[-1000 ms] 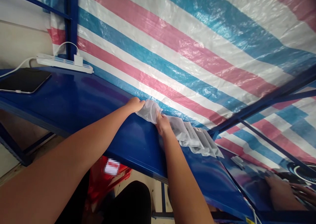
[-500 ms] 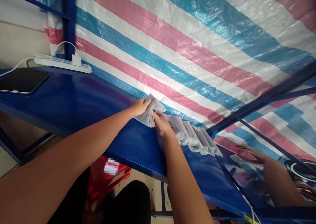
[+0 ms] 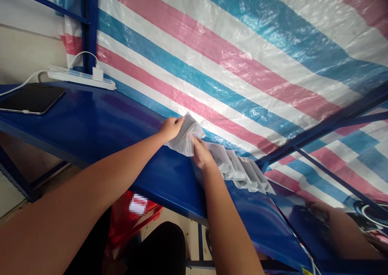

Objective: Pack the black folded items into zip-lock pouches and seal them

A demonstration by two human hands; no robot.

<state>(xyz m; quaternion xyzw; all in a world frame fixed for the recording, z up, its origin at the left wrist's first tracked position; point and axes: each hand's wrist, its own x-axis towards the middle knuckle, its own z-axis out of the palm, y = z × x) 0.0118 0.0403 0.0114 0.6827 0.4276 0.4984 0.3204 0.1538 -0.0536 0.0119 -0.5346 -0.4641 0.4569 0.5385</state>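
Note:
A grey, frosted plastic bag [image 3: 182, 139] is held up over the blue table, its open edge facing right. My left hand [image 3: 171, 129] is closed on its left side, thumb on top. My right hand [image 3: 201, 154] is at the bag's open edge, with its fingertips hidden behind or inside the plastic. Whether a smaller item sits between those fingers I cannot make out. Just right of that hand, several similar grey bags [image 3: 238, 166] lie overlapping in a row, one with dark lettering.
The blue table [image 3: 121, 113] runs along a striped plastic sheet [image 3: 188, 57]. A white power strip [image 3: 81, 78] and a black tablet [image 3: 33, 98] lie at the left. Below is a red stool [image 3: 121, 216]. At right, another person's arm [image 3: 348, 230] is blurred.
My right fingers have gone further out of sight at the bag's edge, and a dark spot by them no longer shows. The other person's hand has moved. The view has shifted slightly.

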